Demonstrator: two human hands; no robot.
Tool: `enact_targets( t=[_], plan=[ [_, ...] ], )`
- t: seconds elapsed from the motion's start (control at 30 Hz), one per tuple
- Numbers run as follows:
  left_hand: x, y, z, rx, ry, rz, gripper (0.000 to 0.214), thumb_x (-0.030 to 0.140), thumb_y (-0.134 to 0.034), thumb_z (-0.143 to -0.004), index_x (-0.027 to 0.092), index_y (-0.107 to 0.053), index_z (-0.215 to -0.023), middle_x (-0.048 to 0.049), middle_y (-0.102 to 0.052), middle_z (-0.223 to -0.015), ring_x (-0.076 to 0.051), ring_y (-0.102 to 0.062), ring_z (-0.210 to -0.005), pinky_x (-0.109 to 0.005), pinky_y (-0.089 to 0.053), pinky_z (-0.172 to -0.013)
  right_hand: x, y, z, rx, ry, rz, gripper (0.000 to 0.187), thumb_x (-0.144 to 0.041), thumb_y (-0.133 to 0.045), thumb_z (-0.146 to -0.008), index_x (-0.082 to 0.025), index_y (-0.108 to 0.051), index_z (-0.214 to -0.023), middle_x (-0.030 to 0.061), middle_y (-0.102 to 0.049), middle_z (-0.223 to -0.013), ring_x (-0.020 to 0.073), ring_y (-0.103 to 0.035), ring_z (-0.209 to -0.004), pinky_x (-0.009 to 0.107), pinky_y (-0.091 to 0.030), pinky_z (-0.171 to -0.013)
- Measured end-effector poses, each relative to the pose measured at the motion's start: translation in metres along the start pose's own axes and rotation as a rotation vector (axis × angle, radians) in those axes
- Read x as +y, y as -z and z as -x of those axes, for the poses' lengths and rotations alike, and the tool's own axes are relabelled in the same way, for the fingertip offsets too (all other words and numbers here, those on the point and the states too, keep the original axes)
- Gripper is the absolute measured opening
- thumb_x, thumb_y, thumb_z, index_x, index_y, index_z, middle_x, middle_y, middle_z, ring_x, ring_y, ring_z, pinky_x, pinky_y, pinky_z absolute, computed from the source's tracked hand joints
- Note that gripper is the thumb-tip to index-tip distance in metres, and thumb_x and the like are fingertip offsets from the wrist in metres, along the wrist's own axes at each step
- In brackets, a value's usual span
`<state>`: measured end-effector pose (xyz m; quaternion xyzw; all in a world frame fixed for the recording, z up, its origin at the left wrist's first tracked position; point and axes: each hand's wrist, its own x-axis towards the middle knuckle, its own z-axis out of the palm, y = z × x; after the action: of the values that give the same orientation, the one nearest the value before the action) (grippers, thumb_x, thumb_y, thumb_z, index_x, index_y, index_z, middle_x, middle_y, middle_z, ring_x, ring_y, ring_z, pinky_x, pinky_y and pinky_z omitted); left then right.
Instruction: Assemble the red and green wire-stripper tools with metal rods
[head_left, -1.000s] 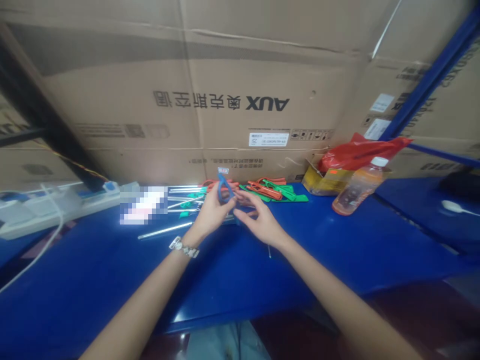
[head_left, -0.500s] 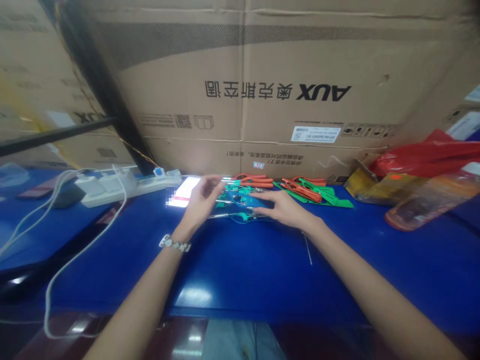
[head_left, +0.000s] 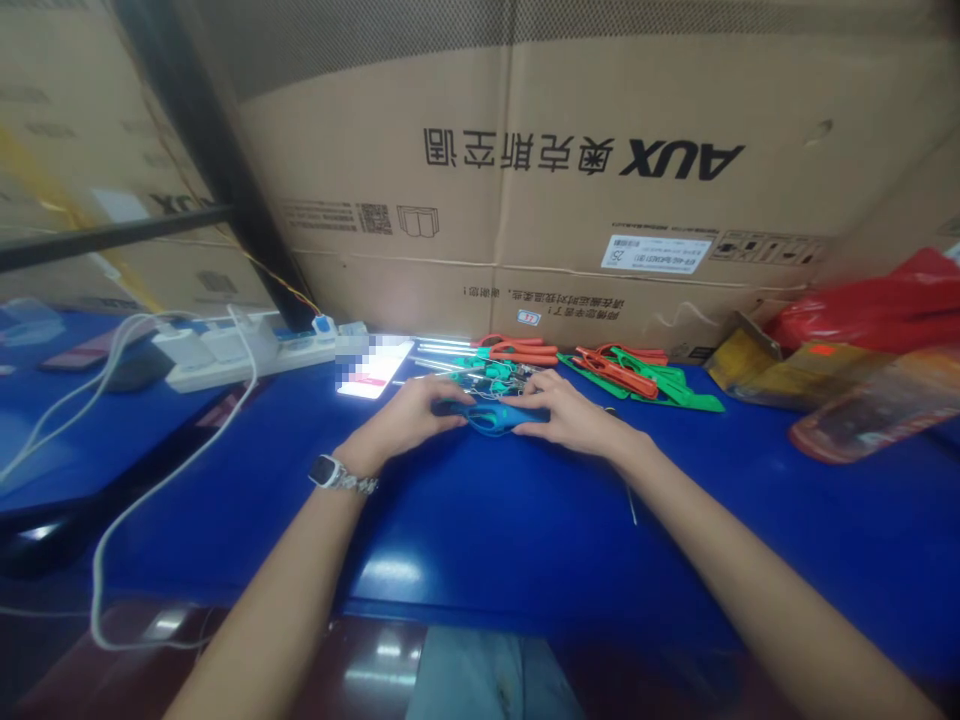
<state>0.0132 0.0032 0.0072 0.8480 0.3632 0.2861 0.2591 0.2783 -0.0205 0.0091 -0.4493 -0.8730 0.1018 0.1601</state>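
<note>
A blue plastic piece [head_left: 493, 418] with a rounded, looped outline lies between my two hands, just above or on the blue table; its exact kind I cannot make out. My left hand [head_left: 412, 412] pinches its left end between thumb and fingers. At the other end, my right hand [head_left: 566, 412] grips it the same way. Right behind it lie thin metal rods [head_left: 442, 366] with green ends and small tangled parts. Orange handle-like pieces [head_left: 521, 350] are at the back, and a pile of green and orange pieces [head_left: 645, 380] lies beyond my right hand.
A lit phone [head_left: 375, 368] lies left of the rods, beside a white power strip [head_left: 247, 360] with plugs and cables. A large cardboard box [head_left: 555, 200] walls off the back. On the right are a plastic bottle [head_left: 862, 410] and a red bag [head_left: 877, 300]. A thin rod [head_left: 632, 503] lies near my right forearm.
My hands have come slightly towards me and closed in on the blue piece, away from the rods. The view has tilted down a little.
</note>
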Motion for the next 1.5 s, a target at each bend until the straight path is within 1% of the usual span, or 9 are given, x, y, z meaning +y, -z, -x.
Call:
enact_targets(
  t=[0.17,0.57,0.7,0.8,0.93,1.07,1.2,1.4,1.5],
  plan=[
    [-0.003,0.002,0.001,-0.008,0.054,0.017,0.026,0.019,-0.066,-0.079,0.021,-0.075,-0.103,-0.0064,-0.075,-0.108,-0.023,-0.067,-0.101,-0.042,-0.051,-0.095,0.009,-0.001,0.003,0.052,0.006,-0.132,0.039,-0.029,-0.078,-0.082,-0.032,-0.072,-0.120,0.0054,-0.061,-0.106,0.0232,-0.057,-0.104,0.043,-0.046,-0.096],
    [-0.005,0.001,0.003,-0.116,0.087,0.041,0.023,0.020,-0.063,-0.080,0.021,-0.075,-0.100,-0.0047,-0.076,-0.099,-0.021,-0.068,-0.090,-0.035,-0.053,-0.083,0.008,-0.007,0.008,0.024,-0.042,-0.163,0.036,-0.028,-0.076,-0.083,-0.030,-0.072,-0.119,0.0054,-0.058,-0.109,0.0220,-0.058,-0.105,0.042,-0.046,-0.099],
    [-0.007,-0.002,0.002,-0.106,0.089,0.072,0.020,0.019,-0.064,-0.079,0.020,-0.077,-0.095,-0.0050,-0.077,-0.095,-0.021,-0.069,-0.085,-0.034,-0.054,-0.081,0.005,-0.008,0.012,0.025,-0.085,-0.109,0.035,-0.037,-0.074,-0.083,-0.032,-0.072,-0.118,0.0065,-0.057,-0.114,0.0261,-0.055,-0.112,0.050,-0.040,-0.102],
    [-0.011,-0.004,0.000,-0.097,0.061,0.057,0.017,0.019,-0.066,-0.078,0.020,-0.078,-0.090,-0.0059,-0.077,-0.091,-0.021,-0.069,-0.084,-0.035,-0.054,-0.080,-0.004,-0.012,0.011,0.084,-0.104,-0.034,0.035,-0.048,-0.068,-0.086,-0.033,-0.072,-0.117,0.0079,-0.058,-0.115,0.0294,-0.052,-0.115,0.054,-0.036,-0.101],
    [-0.013,-0.005,-0.001,-0.111,0.042,0.023,0.019,0.017,-0.064,-0.078,0.020,-0.079,-0.089,-0.0077,-0.076,-0.093,-0.023,-0.069,-0.087,-0.037,-0.053,-0.082,-0.022,-0.027,0.001,0.208,-0.090,0.027,0.034,-0.050,-0.060,-0.092,-0.027,-0.073,-0.113,0.0084,-0.062,-0.113,0.0283,-0.053,-0.112,0.049,-0.036,-0.099],
    [-0.017,-0.004,0.001,-0.128,0.050,0.006,0.023,0.019,-0.060,-0.081,0.019,-0.078,-0.096,-0.0079,-0.075,-0.099,-0.022,-0.068,-0.089,-0.037,-0.052,-0.086,-0.033,-0.038,-0.006,0.165,-0.075,0.005,0.029,-0.045,-0.056,-0.096,-0.026,-0.072,-0.109,0.0071,-0.065,-0.109,0.0254,-0.057,-0.107,0.041,-0.039,-0.091],
    [-0.018,-0.003,0.005,-0.114,0.147,0.029,0.028,0.019,-0.064,-0.076,0.018,-0.075,-0.102,-0.0062,-0.076,-0.095,-0.020,-0.068,-0.083,-0.033,-0.053,-0.079,-0.033,-0.038,-0.006,0.135,-0.100,0.010,0.023,-0.041,-0.060,-0.094,-0.025,-0.070,-0.107,0.0062,-0.065,-0.107,0.0247,-0.058,-0.106,0.039,-0.039,-0.088],
    [-0.015,-0.005,0.001,-0.182,0.167,0.041,0.022,0.033,-0.068,-0.078,0.017,-0.075,-0.091,-0.0036,-0.072,-0.081,-0.018,-0.063,-0.072,-0.028,-0.049,-0.067,-0.037,-0.037,-0.004,0.132,-0.090,0.030,0.016,-0.034,-0.056,-0.097,-0.021,-0.066,-0.098,0.0051,-0.066,-0.104,0.0232,-0.058,-0.103,0.036,-0.038,-0.086],
    [-0.016,-0.007,-0.002,-0.221,0.172,0.074,0.022,0.035,-0.069,-0.078,0.015,-0.071,-0.088,-0.0028,-0.069,-0.077,-0.017,-0.060,-0.071,-0.027,-0.047,-0.066,-0.039,-0.037,-0.003,0.136,-0.091,0.021,0.013,-0.032,-0.057,-0.097,-0.020,-0.063,-0.096,0.0048,-0.066,-0.103,0.0228,-0.058,-0.101,0.035,-0.038,-0.085]
  ],
)
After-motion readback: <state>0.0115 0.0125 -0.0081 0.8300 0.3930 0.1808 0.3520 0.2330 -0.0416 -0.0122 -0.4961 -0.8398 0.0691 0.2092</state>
